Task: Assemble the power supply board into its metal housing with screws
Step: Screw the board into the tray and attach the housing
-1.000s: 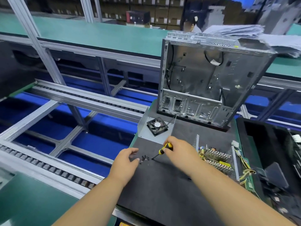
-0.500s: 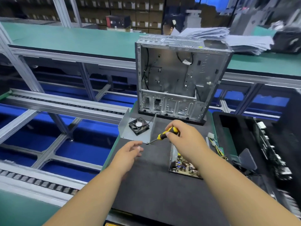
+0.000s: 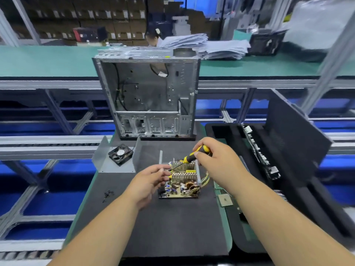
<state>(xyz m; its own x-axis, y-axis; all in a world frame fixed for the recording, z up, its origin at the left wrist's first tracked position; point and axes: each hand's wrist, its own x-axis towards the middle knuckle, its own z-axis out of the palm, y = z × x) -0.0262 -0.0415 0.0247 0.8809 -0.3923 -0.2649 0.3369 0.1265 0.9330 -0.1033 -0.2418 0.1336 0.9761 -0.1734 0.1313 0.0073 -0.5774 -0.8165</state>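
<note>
Yellow-black screwdriver (image 3: 194,155) (finned board (image 3: 182,181) below)

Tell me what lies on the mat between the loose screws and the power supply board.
Only the left hand and its forearm cross between the screws and the board; otherwise bare black mat, per the head view.

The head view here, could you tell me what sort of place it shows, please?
Most likely an electronics assembly line in a factory. An open metal computer case stands on a black bench mat, roller conveyor rails run alongside, and stacked cartons fill the background.
</note>
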